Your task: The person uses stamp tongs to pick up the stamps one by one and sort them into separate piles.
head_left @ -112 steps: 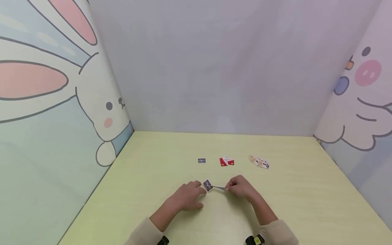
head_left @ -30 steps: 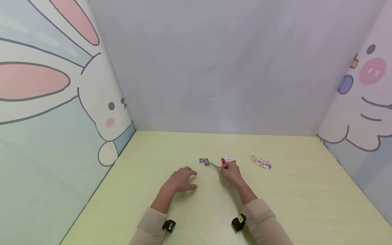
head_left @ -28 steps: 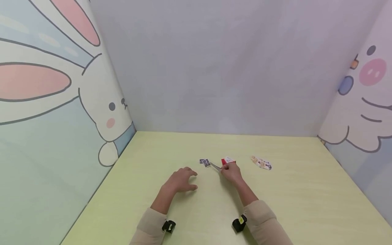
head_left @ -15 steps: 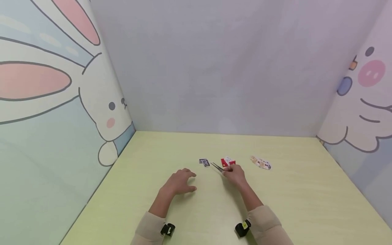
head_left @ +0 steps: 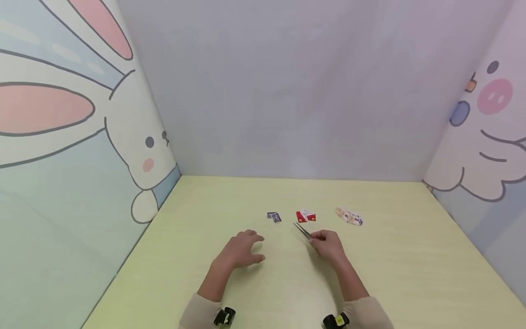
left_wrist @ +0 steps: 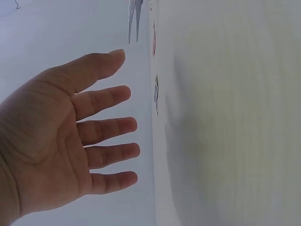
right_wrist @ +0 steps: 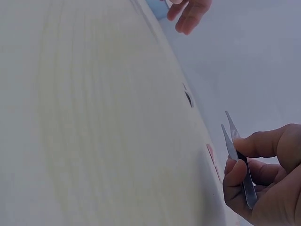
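Note:
My right hand (head_left: 328, 244) holds metal tweezers (head_left: 302, 230) between thumb and fingers; their two tips stand apart with nothing between them, as the right wrist view also shows. My left hand (head_left: 240, 250) hovers over the table with its fingers spread, holding nothing; the left wrist view shows its palm (left_wrist: 42, 150). Beyond it lie two small dark pictured cards (head_left: 276, 218) with white borders, one overlapping the other. Past the tweezers' tips is a small group of red and white cards (head_left: 306, 215).
Farther right on the pale yellow table (head_left: 411, 256) lies an overlapping row of light, patterned cards (head_left: 349, 216). A grey backdrop (head_left: 287, 91) rises behind the table, with cartoon-printed panels at both sides.
Earlier, the tweezers carried a dark card forward onto the other dark card. They have since let go, their tips parted, and my right hand has drawn back toward me and right.

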Action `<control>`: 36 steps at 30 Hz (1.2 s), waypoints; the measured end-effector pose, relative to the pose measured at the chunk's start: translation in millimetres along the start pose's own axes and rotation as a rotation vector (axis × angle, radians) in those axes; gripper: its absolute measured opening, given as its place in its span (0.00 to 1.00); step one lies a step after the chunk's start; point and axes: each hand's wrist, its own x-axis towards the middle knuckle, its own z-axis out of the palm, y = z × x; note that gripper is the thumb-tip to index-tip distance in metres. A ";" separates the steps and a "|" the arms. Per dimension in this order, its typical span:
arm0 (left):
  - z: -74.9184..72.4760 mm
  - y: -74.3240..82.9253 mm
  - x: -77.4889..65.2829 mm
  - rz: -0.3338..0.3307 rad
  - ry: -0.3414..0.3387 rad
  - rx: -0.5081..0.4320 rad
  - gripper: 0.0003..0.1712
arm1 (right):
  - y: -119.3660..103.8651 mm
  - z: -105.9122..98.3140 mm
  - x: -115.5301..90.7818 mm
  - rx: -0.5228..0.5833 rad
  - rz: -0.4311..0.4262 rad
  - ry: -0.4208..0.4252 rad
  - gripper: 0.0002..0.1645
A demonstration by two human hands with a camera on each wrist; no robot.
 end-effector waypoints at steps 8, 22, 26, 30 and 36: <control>1.3 2.0 -7.2 0.016 0.012 -0.006 0.26 | 2.4 -17.0 -20.0 0.073 0.050 0.014 0.13; -0.7 6.0 -22.4 0.017 0.052 -0.035 0.26 | 13.0 -54.9 -50.3 -0.024 0.015 0.121 0.15; -2.2 4.5 -27.5 0.017 0.062 -0.057 0.26 | 17.4 -64.5 -54.1 -0.031 0.036 0.140 0.16; -4.2 0.8 -31.6 0.008 0.087 -0.054 0.26 | 22.4 -73.9 -56.9 -0.033 0.048 0.165 0.18; -8.9 -4.5 -38.5 -0.015 0.146 -0.058 0.25 | 35.5 -85.2 -60.6 -0.035 0.106 0.241 0.21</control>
